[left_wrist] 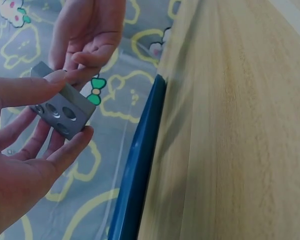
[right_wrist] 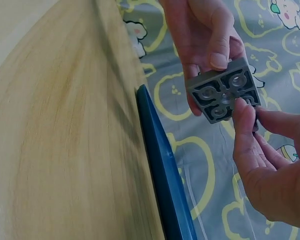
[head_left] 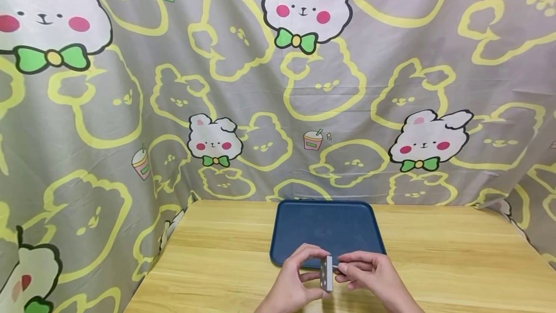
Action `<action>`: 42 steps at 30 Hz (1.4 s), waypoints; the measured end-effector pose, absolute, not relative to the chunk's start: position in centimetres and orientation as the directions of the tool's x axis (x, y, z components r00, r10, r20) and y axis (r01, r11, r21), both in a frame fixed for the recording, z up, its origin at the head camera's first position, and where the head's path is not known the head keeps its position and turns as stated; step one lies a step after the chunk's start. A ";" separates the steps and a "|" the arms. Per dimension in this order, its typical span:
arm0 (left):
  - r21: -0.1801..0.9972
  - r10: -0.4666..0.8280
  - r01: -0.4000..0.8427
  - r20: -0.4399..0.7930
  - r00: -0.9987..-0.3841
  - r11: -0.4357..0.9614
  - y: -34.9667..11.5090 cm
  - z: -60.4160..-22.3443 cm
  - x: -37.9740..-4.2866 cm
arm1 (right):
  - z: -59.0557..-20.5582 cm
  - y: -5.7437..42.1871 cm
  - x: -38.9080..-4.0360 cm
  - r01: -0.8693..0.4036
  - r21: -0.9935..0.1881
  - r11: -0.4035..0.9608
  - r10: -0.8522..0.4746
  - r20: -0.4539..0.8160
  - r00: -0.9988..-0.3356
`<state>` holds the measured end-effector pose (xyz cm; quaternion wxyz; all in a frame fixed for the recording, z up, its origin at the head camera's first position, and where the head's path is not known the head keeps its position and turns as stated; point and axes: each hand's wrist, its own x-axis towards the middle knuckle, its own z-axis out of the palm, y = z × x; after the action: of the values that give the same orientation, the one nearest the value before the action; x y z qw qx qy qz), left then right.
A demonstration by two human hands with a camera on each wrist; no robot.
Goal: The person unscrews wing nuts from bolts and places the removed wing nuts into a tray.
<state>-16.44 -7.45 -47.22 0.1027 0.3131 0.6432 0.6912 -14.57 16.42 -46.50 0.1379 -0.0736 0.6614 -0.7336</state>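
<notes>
My left hand holds a grey metal block by its edges, thumb on one side and fingers on the other. The block stands upright above the table. In the left wrist view, its smooth face shows several round holes. Its other face, ribbed and recessed around the holes, is seen in the right wrist view. Beside that ribbed face my right hand pinches a small screw-like metal piece with thumb and fingers. Most of this piece is hidden by the fingertips, and I cannot tell whether it sits in a hole.
A dark blue tray lies on the wooden table, just beyond the hands. Behind the table and at its sides hangs a grey curtain with cartoon animals and yellow outlines.
</notes>
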 end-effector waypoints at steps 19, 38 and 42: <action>0.974 0.571 0.080 0.189 -0.799 -0.212 -7.9 -47.1 -16.7 | -47.5 14.5 -13.9 -0.706 -0.612 0.357 -0.159 0.705 -0.691; 0.970 0.547 0.147 0.231 -0.804 -0.193 -8.0 -46.9 -16.7 | -46.1 15.3 -14.1 -0.065 -0.993 0.103 -0.118 0.053 -0.992; 0.967 0.551 0.173 0.249 -0.796 -0.187 -7.9 -46.9 -16.6 | -46.4 16.0 -14.5 0.058 -0.997 -0.048 -0.239 -0.045 -0.970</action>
<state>-16.60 -7.87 -46.85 0.1327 0.2902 0.6237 0.7136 -14.52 16.04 -46.36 0.1028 -0.0663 0.6823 -0.7208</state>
